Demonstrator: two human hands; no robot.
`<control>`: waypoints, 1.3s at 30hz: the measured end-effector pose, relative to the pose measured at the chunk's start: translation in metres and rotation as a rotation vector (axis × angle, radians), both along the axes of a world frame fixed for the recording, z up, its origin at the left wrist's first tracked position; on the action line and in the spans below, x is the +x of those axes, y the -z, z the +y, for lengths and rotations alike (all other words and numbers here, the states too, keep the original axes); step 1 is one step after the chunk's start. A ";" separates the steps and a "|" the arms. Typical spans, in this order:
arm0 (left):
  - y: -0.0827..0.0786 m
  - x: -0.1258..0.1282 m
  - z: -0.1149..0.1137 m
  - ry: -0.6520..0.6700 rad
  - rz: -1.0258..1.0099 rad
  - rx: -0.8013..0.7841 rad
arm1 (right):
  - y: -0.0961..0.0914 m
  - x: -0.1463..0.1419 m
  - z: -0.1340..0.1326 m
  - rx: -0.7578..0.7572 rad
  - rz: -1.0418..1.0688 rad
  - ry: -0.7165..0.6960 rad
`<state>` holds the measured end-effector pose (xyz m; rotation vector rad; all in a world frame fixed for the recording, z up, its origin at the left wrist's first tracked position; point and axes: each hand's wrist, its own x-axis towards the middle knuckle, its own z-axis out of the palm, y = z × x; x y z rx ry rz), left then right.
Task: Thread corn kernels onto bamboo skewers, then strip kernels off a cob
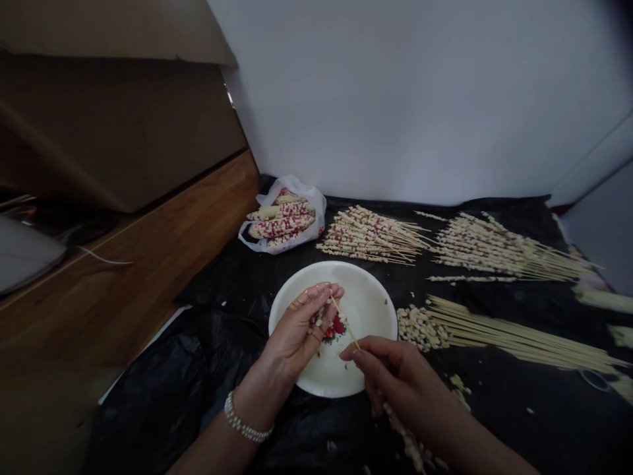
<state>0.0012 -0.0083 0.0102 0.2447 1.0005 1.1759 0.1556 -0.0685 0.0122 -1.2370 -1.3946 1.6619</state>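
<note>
As the head view looks down on your work, the skewer (347, 324) slants over the bowl (368, 300), its far end at the fingertips of your left hand (302, 324). That hand is curled, cupping loose kernels (319, 319) in the palm. Your right hand (398, 369) pinches the shaft between thumb and fingers; a threaded row (408, 445) shows below it at the near edge, probably on the same stick.

The skewer should feel light and stiff, yet thin enough to snap if bent; hold it close behind the tip. The kernels look small and perhaps slippery, and could split, so take them by their sides.

A black sheet (168, 376) covers the surface, wrinkled at the left; what lies under it, you cannot tell. Right of the bowl are a heap (420, 327) of kernels and plain sticks (514, 335). Farther off lie two loaded stacks, one mid-right (373, 236), one far right (489, 249), and a bag (319, 206) of cobs (281, 227) to their left. A pale wall (395, 99) closes the far side; a brown box (123, 119) stands far left. The light is dim.
</note>
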 end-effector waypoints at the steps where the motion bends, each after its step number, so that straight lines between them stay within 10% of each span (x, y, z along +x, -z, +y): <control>1: 0.000 0.001 0.000 -0.003 0.014 0.013 | 0.000 0.000 0.000 0.001 0.006 0.001; 12: 0.008 0.007 -0.007 -0.079 0.113 0.213 | 0.001 -0.002 -0.001 0.064 -0.006 0.012; 20: 0.001 0.005 -0.001 0.066 -0.025 -0.093 | 0.002 0.000 0.001 0.067 -0.019 -0.001; 39: -0.006 0.000 0.002 0.012 -0.162 -0.164 | 0.002 0.000 -0.002 0.057 -0.027 -0.003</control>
